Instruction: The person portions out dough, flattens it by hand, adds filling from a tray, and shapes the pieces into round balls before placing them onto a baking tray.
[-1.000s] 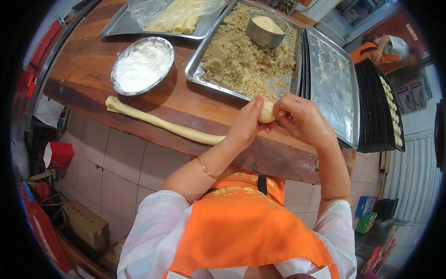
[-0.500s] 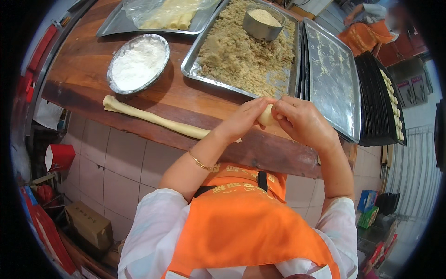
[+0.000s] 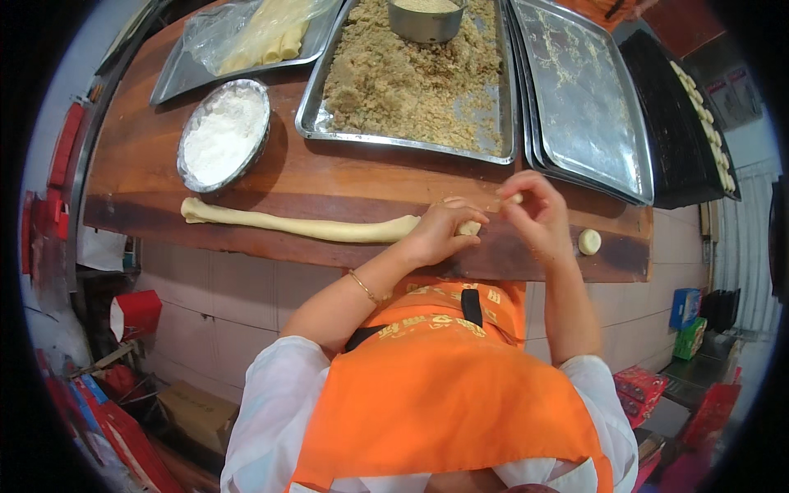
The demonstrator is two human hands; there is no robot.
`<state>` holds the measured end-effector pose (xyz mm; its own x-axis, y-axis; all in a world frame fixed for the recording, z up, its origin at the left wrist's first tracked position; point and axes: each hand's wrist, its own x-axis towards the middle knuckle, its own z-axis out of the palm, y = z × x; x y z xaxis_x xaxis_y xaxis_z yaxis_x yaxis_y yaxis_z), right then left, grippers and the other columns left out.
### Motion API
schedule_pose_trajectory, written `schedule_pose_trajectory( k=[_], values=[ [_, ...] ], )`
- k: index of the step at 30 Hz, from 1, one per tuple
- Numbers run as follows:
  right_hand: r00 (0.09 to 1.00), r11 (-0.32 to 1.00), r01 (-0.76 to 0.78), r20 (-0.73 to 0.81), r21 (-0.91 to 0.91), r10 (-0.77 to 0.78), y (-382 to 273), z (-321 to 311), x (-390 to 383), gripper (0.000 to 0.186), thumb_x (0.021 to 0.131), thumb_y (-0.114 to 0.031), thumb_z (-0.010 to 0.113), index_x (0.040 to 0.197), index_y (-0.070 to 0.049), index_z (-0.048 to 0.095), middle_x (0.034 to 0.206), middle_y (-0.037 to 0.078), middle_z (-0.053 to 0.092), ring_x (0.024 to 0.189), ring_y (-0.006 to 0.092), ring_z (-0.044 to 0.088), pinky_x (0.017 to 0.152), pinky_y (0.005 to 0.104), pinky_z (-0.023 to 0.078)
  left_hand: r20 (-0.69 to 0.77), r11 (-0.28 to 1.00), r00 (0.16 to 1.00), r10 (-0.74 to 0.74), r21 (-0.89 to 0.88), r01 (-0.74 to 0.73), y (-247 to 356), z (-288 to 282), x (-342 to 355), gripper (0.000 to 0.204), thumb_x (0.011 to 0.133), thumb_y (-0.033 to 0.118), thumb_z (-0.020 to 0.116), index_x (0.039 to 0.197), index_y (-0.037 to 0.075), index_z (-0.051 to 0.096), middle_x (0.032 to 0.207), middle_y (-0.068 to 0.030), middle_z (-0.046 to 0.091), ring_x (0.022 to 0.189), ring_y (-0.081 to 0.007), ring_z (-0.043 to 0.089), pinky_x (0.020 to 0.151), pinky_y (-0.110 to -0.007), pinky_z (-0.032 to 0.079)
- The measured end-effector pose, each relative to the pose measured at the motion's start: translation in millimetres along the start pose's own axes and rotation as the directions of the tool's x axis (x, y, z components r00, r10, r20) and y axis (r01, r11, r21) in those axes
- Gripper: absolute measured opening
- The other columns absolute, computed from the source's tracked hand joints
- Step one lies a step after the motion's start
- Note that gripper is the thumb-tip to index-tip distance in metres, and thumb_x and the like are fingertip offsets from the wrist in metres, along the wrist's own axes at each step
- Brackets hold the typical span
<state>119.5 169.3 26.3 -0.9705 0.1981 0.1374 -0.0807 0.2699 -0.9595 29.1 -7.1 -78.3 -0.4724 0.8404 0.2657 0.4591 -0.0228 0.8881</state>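
Note:
A long pale dough rope [image 3: 304, 226] lies along the near edge of the wooden table, its right end reaching my left hand [image 3: 440, 234]. That hand is closed around a dough piece [image 3: 468, 228], which is partly covered by the fingers. To its right, my right hand [image 3: 538, 218] is raised a little and pinches a small bit of dough [image 3: 514, 199] between thumb and fingertips. Past my right wrist, a small round dough piece [image 3: 589, 241] sits by itself near the table's right corner.
A foil-lined bowl of white flour [image 3: 222, 135] stands behind the rope. Beyond are a tray of crumbly filling [image 3: 411, 94] with a metal cup [image 3: 426, 23] in it, a tray with plastic-covered dough [image 3: 267, 45], stacked metal trays [image 3: 588, 107], and black trays [image 3: 670, 123] holding pale pieces.
My hands, together before on a dough piece, have parted. The left is lower beside the rope's end; the right has a small bit of dough. The view has shifted, and the round piece shows fully.

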Motion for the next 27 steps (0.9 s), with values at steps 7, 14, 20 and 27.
schedule_pose_trajectory(
  k=[7, 14, 20, 27],
  values=[
    [0.976, 0.756, 0.094, -0.089, -0.647, -0.197, 65.3, 0.4, -41.9, 0.033, 0.078, 0.003, 0.062, 0.109, -0.008, 0.068, 0.126, 0.012, 0.061, 0.122, 0.0340, 0.053, 0.103, 0.0435, 0.042, 0.084, 0.966, 0.975, -0.203, -0.143, 0.214, 12.9, -9.4, 0.7, 0.050, 0.085, 0.015, 0.075, 0.132, 0.006, 0.060, 0.128, -0.0173, 0.062, 0.124, -0.0367, 0.056, 0.106, -0.042, 0.044],
    [0.835, 0.881, -0.016, -0.491, -0.473, -0.249, 58.2, -24.5, -54.1, 0.039, 0.077, 0.005, 0.063, 0.114, -0.009, 0.069, 0.134, 0.011, 0.060, 0.126, 0.0322, 0.053, 0.107, 0.0429, 0.042, -0.088, 0.944, 0.996, -0.016, 0.326, 0.044, 11.6, 7.5, 39.3, 0.046, 0.102, 0.027, 0.052, 0.137, -0.003, 0.052, 0.136, -0.0248, 0.057, 0.132, -0.0398, 0.050, 0.112, -0.044, 0.038],
    [0.843, 0.920, -0.015, -0.501, -0.391, -0.199, 70.2, -29.7, -76.1, 0.031, 0.079, 0.005, 0.062, 0.106, -0.007, 0.071, 0.130, 0.012, 0.062, 0.121, 0.0311, 0.056, 0.102, 0.0404, 0.046, 0.071, 0.785, 0.989, -0.132, 0.616, 0.060, 7.8, 13.4, 63.4, 0.048, 0.104, 0.026, 0.047, 0.143, -0.002, 0.045, 0.140, -0.0256, 0.052, 0.132, -0.0414, 0.048, 0.113, -0.051, 0.033],
    [0.845, 0.943, -0.051, -0.518, -0.328, -0.135, 81.9, -28.5, -87.7, 0.023, 0.081, 0.005, 0.063, 0.099, -0.006, 0.072, 0.127, 0.012, 0.063, 0.116, 0.0311, 0.058, 0.099, 0.0396, 0.048, 0.158, 0.716, 0.943, -0.292, 0.690, 0.107, 10.9, 12.7, 61.8, 0.057, 0.103, 0.022, 0.048, 0.155, 0.005, 0.031, 0.148, -0.0250, 0.044, 0.141, -0.0413, 0.038, 0.120, -0.054, 0.021]
  ],
)
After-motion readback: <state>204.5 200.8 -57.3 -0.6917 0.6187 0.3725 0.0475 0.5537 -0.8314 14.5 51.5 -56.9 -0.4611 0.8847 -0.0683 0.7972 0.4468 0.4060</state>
